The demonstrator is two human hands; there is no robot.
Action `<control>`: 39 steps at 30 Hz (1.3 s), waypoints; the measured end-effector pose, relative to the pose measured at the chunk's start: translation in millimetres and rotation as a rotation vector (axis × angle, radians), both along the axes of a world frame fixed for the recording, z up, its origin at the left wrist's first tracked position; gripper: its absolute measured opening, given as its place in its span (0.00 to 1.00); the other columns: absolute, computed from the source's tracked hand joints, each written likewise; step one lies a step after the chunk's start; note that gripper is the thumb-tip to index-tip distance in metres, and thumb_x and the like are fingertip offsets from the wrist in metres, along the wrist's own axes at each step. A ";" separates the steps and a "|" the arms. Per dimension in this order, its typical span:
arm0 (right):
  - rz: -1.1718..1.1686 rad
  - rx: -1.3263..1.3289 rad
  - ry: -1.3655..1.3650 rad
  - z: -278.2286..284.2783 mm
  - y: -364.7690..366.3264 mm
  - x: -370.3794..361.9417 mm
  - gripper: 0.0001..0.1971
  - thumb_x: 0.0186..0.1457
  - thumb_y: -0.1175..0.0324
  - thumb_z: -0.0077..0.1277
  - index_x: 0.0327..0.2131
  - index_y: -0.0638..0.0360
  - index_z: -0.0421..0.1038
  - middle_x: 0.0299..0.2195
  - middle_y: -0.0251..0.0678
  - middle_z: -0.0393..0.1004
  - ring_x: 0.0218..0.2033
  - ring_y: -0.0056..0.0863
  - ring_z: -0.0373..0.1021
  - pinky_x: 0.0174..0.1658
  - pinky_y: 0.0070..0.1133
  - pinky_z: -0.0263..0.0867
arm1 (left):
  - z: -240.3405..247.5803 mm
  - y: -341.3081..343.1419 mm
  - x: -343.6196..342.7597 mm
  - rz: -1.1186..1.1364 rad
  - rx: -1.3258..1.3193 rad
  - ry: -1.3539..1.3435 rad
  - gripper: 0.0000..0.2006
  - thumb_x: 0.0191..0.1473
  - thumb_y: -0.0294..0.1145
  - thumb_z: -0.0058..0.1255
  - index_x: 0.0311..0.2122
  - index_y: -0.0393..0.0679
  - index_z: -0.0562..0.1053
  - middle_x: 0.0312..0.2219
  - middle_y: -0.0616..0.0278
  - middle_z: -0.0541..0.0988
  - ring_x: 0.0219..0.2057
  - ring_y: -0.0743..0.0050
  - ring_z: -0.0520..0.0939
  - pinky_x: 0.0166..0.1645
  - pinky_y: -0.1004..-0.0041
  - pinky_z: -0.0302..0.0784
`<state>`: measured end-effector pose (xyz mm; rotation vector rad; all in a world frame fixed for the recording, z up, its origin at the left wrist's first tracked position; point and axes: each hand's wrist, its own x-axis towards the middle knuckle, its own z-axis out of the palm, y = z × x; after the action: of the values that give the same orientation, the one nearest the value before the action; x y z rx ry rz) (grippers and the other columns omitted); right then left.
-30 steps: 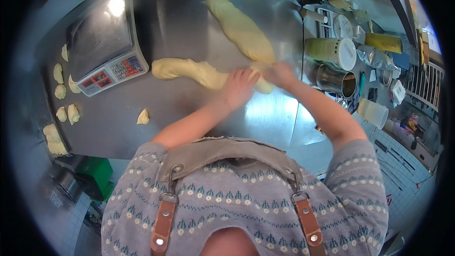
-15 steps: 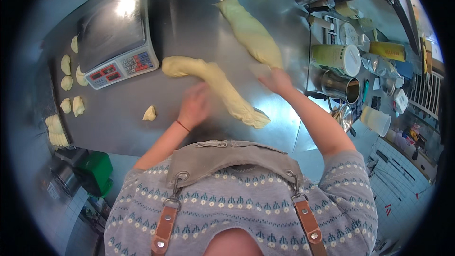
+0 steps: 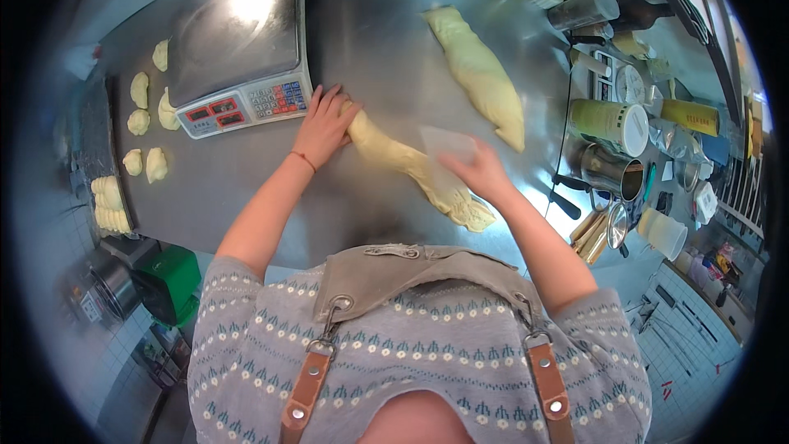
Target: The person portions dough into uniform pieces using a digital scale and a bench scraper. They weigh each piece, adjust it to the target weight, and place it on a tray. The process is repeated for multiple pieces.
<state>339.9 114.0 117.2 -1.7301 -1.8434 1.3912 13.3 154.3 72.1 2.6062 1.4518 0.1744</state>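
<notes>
Since half a second ago, the left hand (image 3: pixel 322 125) has slid to the near dough log's (image 3: pixel 415 168) far end beside the scale (image 3: pixel 238 45), fingers spread flat on it. Right hand (image 3: pixel 481 173) pinches a translucent plastic scraper (image 3: pixel 446 142) over the log's middle. A second dough log (image 3: pixel 481 74) lies beyond that hand on the steel table (image 3: pixel 370 25); small dough pieces (image 3: pixel 144 107) sit left of the scale.

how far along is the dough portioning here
Done: small cut dough pieces lie left of the scale. In hand: the left hand pins one end of a long dough log while the right hand holds a pale scraper over it. Left: that log, uncut, plus a second log lying untouched.
</notes>
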 end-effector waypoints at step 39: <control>-0.027 0.981 -0.377 -2.0 -153.8 52.8 0.06 0.52 0.71 0.56 0.33 0.62 0.73 0.36 0.41 0.75 0.37 0.43 0.70 0.39 0.33 0.67 | -40.9 -163.3 -98.3 0.865 -0.410 -0.298 0.18 0.52 0.41 0.53 0.48 0.48 0.72 0.43 0.55 0.76 0.50 0.48 0.73 0.56 0.56 0.68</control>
<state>392.7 -39.8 115.2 -1.4709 -2.1097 0.0226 -85.0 -9.0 31.2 1.4422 2.1039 0.2990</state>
